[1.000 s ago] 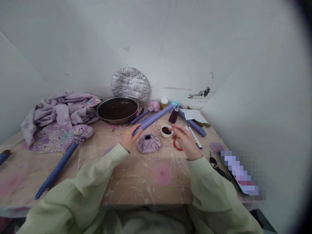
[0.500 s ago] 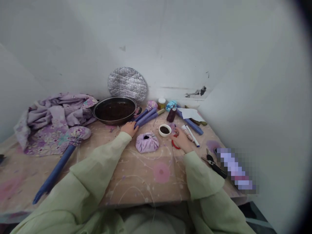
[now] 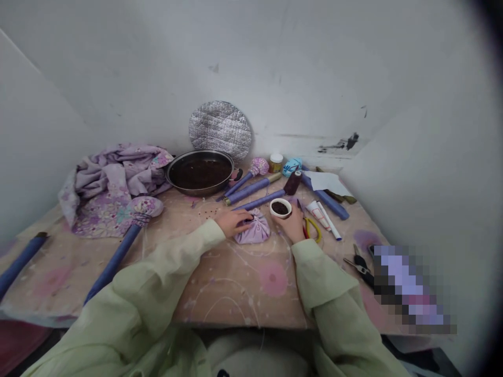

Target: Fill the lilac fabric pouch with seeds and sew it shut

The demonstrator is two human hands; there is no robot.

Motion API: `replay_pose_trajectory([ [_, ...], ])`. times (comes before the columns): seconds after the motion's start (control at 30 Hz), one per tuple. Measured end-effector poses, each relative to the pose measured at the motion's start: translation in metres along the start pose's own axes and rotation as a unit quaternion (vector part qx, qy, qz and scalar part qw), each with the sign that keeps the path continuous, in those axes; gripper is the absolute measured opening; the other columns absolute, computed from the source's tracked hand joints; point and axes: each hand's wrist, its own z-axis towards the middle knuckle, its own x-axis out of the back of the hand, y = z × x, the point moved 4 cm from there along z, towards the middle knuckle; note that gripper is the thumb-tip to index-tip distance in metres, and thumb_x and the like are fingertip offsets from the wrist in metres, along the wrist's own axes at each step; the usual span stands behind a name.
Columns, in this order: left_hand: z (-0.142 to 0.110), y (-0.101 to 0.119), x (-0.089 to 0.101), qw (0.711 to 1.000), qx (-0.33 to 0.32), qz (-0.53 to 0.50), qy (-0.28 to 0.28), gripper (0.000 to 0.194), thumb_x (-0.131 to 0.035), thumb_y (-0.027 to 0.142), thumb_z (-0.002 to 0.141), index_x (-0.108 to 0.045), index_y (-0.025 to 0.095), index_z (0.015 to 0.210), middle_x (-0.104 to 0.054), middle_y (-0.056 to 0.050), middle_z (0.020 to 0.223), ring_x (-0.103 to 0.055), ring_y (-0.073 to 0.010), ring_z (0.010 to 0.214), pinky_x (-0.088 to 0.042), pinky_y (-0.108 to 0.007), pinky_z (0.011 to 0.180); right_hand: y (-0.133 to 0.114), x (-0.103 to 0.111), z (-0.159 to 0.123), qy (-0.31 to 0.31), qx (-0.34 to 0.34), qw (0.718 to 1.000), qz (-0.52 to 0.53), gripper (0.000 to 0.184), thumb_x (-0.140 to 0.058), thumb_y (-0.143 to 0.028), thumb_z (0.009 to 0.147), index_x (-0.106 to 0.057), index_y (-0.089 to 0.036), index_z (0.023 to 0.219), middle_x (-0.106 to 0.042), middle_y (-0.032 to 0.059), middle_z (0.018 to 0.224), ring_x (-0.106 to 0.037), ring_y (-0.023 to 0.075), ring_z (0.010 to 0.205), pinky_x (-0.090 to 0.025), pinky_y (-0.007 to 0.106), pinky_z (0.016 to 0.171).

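Left hand [image 3: 236, 222] on lilac cloth bundle [image 3: 252, 229], right hand [image 3: 291, 228] closed on white cup [image 3: 280, 208]

Nearest, at 6 o'clock: crinkled pale green sleeves [image 3: 168, 283] reaching forward over the table [image 3: 236, 293], its pinkish painted surface marked with thin white squiggles. At 12 o'clock, the soft gathered bundle, puckered around a dark opening and touching the left hand's half-curled fingers, with no firmness of grip to tell. Just to its right, the round ceramic cup, filled with something dark and grainy, the right hand narrowed against its lower side. Whether the cup is lifted, impossible to tell.

At 1 o'clock, just beside the right hand, yellow-handled scissors [image 3: 312, 229], then a slim white marker [image 3: 328, 220]. At 2 o'clock, black-handled pliers [image 3: 360, 269] and a pixelated, unreadable flat object [image 3: 408, 288]. At 10 o'clock, a long blue rod [image 3: 116, 256] capped by a plump floral cloth ball [image 3: 143, 207], with crumpled floral lilac fabric [image 3: 113, 191] behind it. Farther off at 12 o'clock, a round steel pan [image 3: 200, 173] holding dark liquid, a quilted silver foil disc [image 3: 220, 128] leaning against the wall, and a cone of maroon thread [image 3: 293, 183] near a sheet of white paper [image 3: 324, 180].
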Motion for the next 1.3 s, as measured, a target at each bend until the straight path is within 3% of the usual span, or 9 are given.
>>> replay_pose_trajectory([
  [0.23, 0.016, 0.011, -0.003, 0.982, 0.071, 0.145, -0.097, 0.025, -0.046, 0.036, 0.088, -0.059, 0.016, 0.096, -0.064, -0.008, 0.099, -0.061, -0.0198, 0.091, -0.045, -0.028, 0.076, 0.006, 0.008, -0.002, 0.036, -0.064, 0.976, 0.207, 0.073, -0.076, -0.043, 0.05, -0.046, -0.015, 0.111, -0.058, 0.0141, 0.112, -0.057, 0.0251, 0.102, -0.044, 0.043, 0.091],
  [0.47, 0.044, 0.033, 0.025, 0.971, 0.101, 0.205, -0.068, 0.028, -0.036, 0.036, 0.093, -0.056, 0.017, 0.098, -0.067, -0.006, 0.092, -0.062, -0.0192, 0.084, -0.041, -0.029, 0.069, -0.012, 0.029, -0.008, 0.036, -0.042, 0.945, 0.322, 0.07, -0.077, -0.035, 0.052, -0.044, -0.017, 0.111, -0.056, 0.0133, 0.115, -0.056, 0.0229, 0.104, -0.043, 0.044, 0.095],
  [0.57, 0.055, 0.048, 0.027, 0.978, 0.079, 0.188, -0.048, 0.026, -0.038, 0.035, 0.093, -0.057, 0.019, 0.1, -0.066, -0.005, 0.096, -0.061, -0.019, 0.089, -0.039, -0.03, 0.072, -0.015, 0.032, -0.01, 0.027, -0.054, 0.929, 0.364, 0.07, -0.077, -0.034, 0.05, -0.044, -0.019, 0.11, -0.056, 0.0119, 0.115, -0.056, 0.023, 0.104, -0.043, 0.043, 0.095],
  [0.67, 0.059, 0.056, 0.014, 0.983, 0.048, 0.16, -0.07, 0.021, -0.048, 0.035, 0.088, -0.061, 0.02, 0.095, -0.066, -0.004, 0.093, -0.06, -0.0201, 0.091, -0.037, -0.032, 0.075, -0.015, 0.032, -0.012, 0.007, -0.065, 0.922, 0.382, 0.069, -0.077, -0.035, 0.05, -0.044, -0.02, 0.109, -0.058, 0.0106, 0.113, -0.057, 0.0232, 0.104, -0.045, 0.042, 0.093],
  [0.8, 0.058, 0.052, -0.001, 0.986, 0.037, 0.123, -0.103, 0.019, -0.054, 0.036, 0.082, -0.065, 0.02, 0.087, -0.067, -0.004, 0.086, -0.06, -0.0213, 0.088, -0.036, -0.032, 0.072, -0.013, 0.03, -0.016, -0.031, -0.075, 0.928, 0.363, 0.067, -0.076, -0.038, 0.051, -0.045, -0.021, 0.109, -0.061, 0.0085, 0.108, -0.06, 0.023, 0.098, -0.046, 0.042, 0.092],
  [0.93, 0.055, 0.044, 0.003, 0.991, 0.04, 0.078, -0.098, 0.022, -0.053, 0.037, 0.083, -0.066, 0.02, 0.086, -0.067, -0.003, 0.083, -0.06, -0.0202, 0.086, -0.037, -0.03, 0.069, -0.013, 0.027, -0.019, -0.065, -0.059, 0.914, 0.395, 0.076, -0.077, -0.038, 0.051, -0.042, -0.022, 0.116, -0.06, 0.0082, 0.111, -0.059, 0.0237, 0.102, -0.045, 0.042, 0.094],
  [1.03, 0.052, 0.04, 0.011, 0.997, 0.022, 0.029, -0.074, 0.02, -0.053, 0.033, 0.084, -0.066, 0.019, 0.09, -0.068, -0.003, 0.084, -0.061, -0.0171, 0.081, -0.039, -0.027, 0.068, -0.014, 0.025, -0.021, -0.083, -0.049, 0.902, 0.421, 0.079, -0.08, -0.035, 0.048, -0.042, -0.023, 0.116, -0.058, 0.0082, 0.115, -0.057, 0.0244, 0.107, -0.043, 0.042, 0.096],
  [1.2, 0.048, 0.032, 0.025, 0.999, 0.018, -0.024, 0.034, 0.021, -0.05, 0.023, 0.084, -0.061, 0.016, 0.101, -0.067, -0.003, 0.085, -0.059, -0.0141, 0.074, -0.043, -0.025, 0.07, -0.017, 0.027, -0.022, -0.101, -0.014, 0.898, 0.429, 0.079, -0.081, -0.03, 0.048, -0.043, -0.025, 0.117, -0.056, 0.0068, 0.12, -0.054, 0.0242, 0.112, -0.042, 0.043, 0.098],
  [1.3, 0.047, 0.032, 0.024, 0.999, 0.013, -0.036, 0.025, 0.028, -0.052, 0.023, 0.082, -0.056, 0.017, 0.109, -0.066, -0.003, 0.087, -0.06, -0.0155, 0.078, -0.045, -0.027, 0.072, -0.02, 0.029, -0.022, -0.115, -0.001, 0.903, 0.413, 0.079, -0.081, -0.03, 0.048, -0.043, -0.026, 0.117, -0.055, 0.0062, 0.121, -0.052, 0.0242, 0.114, -0.041, 0.042, 0.1],
])
